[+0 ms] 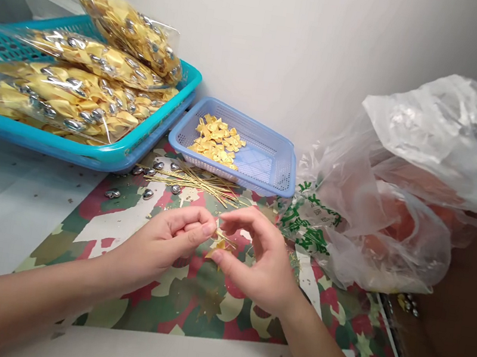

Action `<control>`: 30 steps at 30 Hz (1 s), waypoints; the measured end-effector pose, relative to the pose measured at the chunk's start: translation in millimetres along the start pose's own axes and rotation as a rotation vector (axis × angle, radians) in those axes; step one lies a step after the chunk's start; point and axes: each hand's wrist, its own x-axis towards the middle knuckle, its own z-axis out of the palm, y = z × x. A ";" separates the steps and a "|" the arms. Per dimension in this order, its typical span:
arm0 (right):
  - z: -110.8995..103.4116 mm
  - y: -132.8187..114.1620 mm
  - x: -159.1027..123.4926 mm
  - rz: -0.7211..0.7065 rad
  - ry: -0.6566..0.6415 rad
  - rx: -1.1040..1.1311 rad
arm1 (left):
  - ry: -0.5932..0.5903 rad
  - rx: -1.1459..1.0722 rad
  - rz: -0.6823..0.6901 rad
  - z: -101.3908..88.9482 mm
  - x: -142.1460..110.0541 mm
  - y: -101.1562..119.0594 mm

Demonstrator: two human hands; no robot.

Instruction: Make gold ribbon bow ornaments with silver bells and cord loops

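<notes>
My left hand [181,236] is closed in a pinch, thumb against forefinger, on a thin gold twist tie [228,240] that sticks out to the right. Just below the tie is a small yellow ribbon bow [221,246], partly covered by my fingers. My right hand [259,260] curves round from the other side with thumb and fingers apart. Its thumb tip overlaps the bow's lower edge; whether it presses on it I cannot tell. Beyond my hands lies a loose bundle of gold twist ties [195,181], with several silver heart-shaped beads [148,194] beside it.
A blue basket [286,150] holding yellow bows [217,139] stands against the wall. On the left, a turquoise basket [156,123] carries clear bags [75,95] of ribbon bows with silver beads. Crumpled plastic bags [400,186] fill the right side. A camouflage-patterned sheet [145,308] covers the table.
</notes>
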 end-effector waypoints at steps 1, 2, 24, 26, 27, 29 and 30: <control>0.6 -0.8 -0.7 -0.033 0.012 -0.052 | 0.001 0.010 0.001 0.6 0.0 0.7; 1.4 -1.3 -1.1 -0.064 0.019 -0.083 | 0.003 0.029 0.005 1.2 -0.1 1.4; 12.8 -1.2 -3.4 -0.220 0.190 -0.218 | 0.073 0.242 0.140 6.9 -4.2 8.2; 11.6 -2.8 -3.0 -0.227 0.166 -0.217 | 0.065 0.237 0.147 7.1 -3.6 8.1; 10.7 -3.7 -2.8 -0.229 0.153 -0.215 | 0.063 0.237 0.147 7.2 -3.4 8.0; 8.8 -5.4 -2.3 -0.225 0.135 -0.212 | 0.063 0.239 0.142 7.2 -3.6 8.1; 8.0 -6.1 -2.1 -0.223 0.133 -0.211 | 0.064 0.243 0.138 7.3 -3.8 8.3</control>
